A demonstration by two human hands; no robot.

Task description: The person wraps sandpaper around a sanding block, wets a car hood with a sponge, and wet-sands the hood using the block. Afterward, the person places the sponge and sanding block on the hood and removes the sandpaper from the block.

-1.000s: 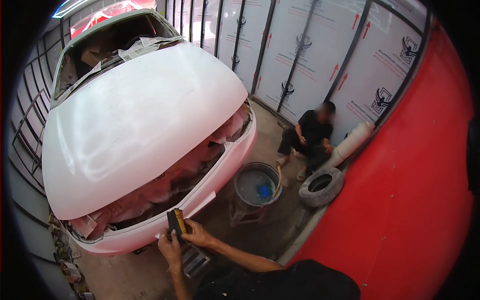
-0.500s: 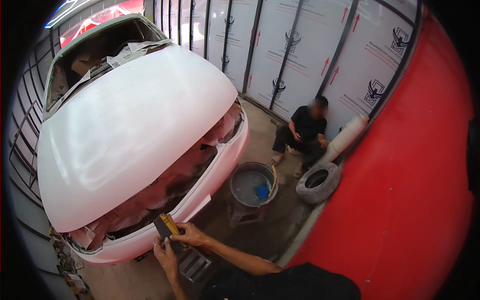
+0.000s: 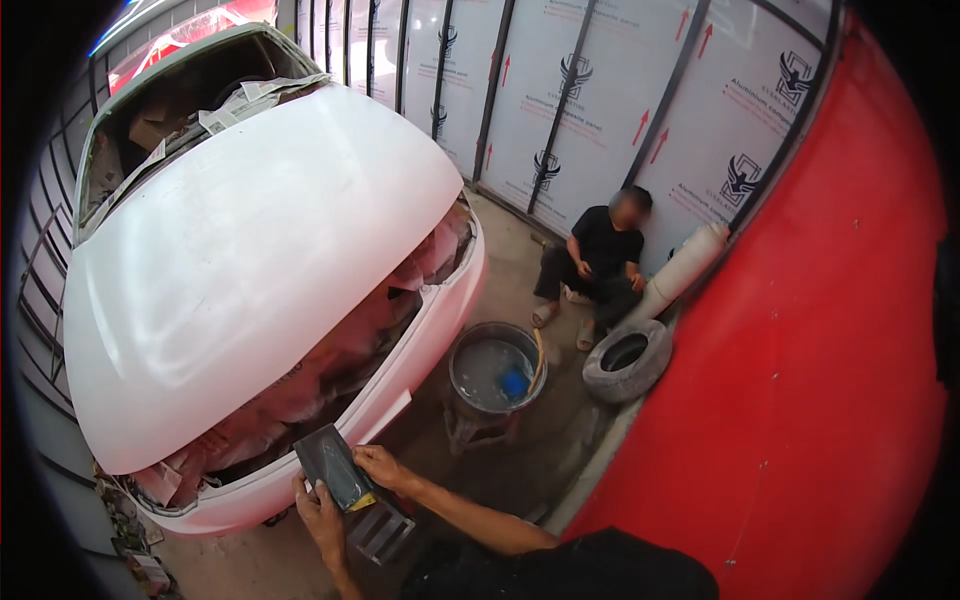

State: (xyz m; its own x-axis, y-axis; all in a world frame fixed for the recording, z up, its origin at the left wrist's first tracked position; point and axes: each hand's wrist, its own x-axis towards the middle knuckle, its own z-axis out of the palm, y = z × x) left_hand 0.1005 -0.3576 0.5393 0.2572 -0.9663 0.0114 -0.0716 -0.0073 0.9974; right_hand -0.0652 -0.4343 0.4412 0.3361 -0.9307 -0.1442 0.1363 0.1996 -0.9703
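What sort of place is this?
Most likely a car body or paint workshop. A pale car has newspaper-like sheets along its windscreen opening, a loose tire sits near the wall, and a tub of greyish liquid stands near the car's front.

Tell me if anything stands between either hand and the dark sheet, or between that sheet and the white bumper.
Nothing visible does. The left hand and right hand both hold the dark sheet at its edges, and no object shows between it and the white bumper.
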